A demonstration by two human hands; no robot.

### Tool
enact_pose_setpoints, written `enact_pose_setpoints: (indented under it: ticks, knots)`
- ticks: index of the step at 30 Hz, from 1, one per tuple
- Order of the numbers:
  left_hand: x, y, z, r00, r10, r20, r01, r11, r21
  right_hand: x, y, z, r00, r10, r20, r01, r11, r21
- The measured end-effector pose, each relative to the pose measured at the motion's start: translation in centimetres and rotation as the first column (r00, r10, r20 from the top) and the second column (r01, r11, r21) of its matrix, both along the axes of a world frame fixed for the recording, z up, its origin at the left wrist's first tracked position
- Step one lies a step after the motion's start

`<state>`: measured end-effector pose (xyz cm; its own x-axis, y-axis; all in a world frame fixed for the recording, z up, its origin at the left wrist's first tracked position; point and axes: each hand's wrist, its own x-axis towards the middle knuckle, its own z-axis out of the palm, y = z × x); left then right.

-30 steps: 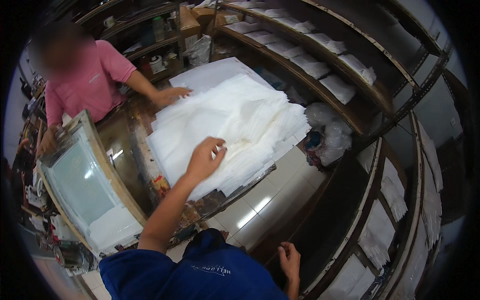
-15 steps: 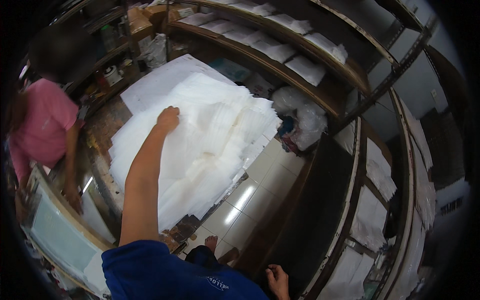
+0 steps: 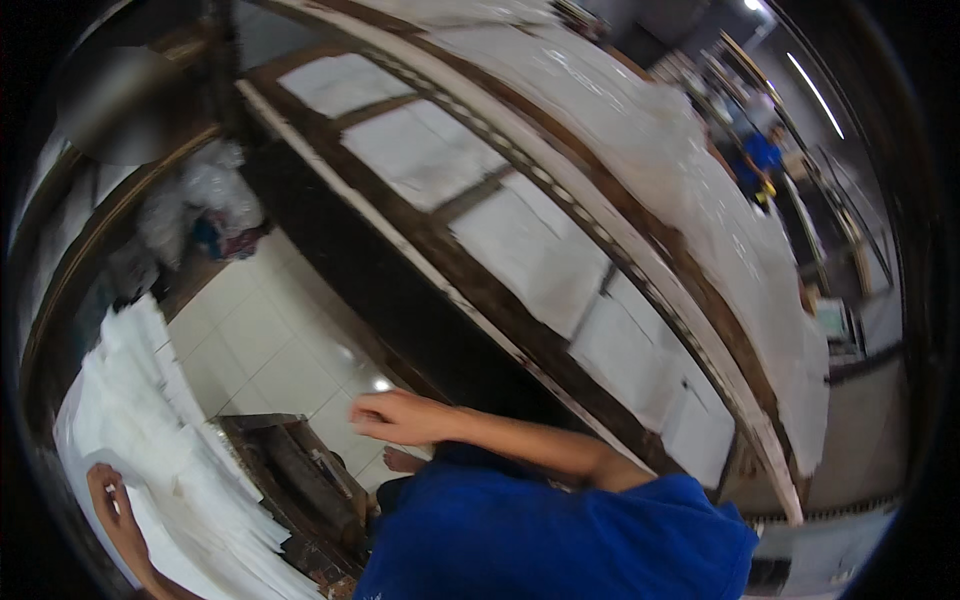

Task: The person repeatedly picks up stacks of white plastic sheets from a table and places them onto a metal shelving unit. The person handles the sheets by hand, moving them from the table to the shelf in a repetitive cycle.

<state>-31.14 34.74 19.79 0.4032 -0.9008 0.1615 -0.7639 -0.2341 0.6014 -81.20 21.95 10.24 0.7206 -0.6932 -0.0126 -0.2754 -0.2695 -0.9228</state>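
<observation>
Wooden table [image 3: 300,470]: white sheet stack [image 3: 170,470]. Shelves [image 3: 560,330]: white sheets [image 3: 530,250].

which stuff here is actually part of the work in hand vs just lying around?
In hand:
- left hand, resting on the stack of white sheets
- right hand, empty, held in the air over the tiled floor

Lying about:
- wooden rack with white sheets laid on its shelves
- bundle of plastic bags on the floor
- dark wooden bench end
</observation>
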Motion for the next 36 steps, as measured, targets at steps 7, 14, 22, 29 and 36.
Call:
enact_pose_setpoints:
  ticks: [7, 14, 22, 29, 36]
  knots:
    - [-24.3, -6.5, 1.4, 0.789, -0.612, -0.051, 0.612, 0.777, 0.151, 2.6, -0.5, 5.7, 0.966, 0.044, 0.255, -0.06, 0.997, 0.055]
    - [-36.0, -8.2, -3.4, 0.723, -0.67, -0.172, 0.691, 0.707, 0.151, -3.8, 1.4, 3.6, 0.991, -0.127, 0.032, 0.122, 0.984, 0.13]
    - [-41.0, -7.9, -2.4, 0.788, -0.546, -0.284, 0.456, 0.828, -0.327, -28.9, 2.4, 2.0, 0.711, -0.701, 0.053, 0.679, 0.705, 0.207]
    - [-40.1, -4.6, -8.2, 0.874, -0.442, -0.2, 0.435, 0.897, -0.084, -51.9, 14.8, 3.1, -0.062, -0.975, -0.213, 0.983, -0.024, -0.181]
    - [-40.1, -1.0, -11.5, 0.902, -0.387, -0.19, 0.404, 0.913, 0.061, -57.4, 18.6, 0.9, -0.255, -0.89, -0.377, 0.907, -0.085, -0.412]
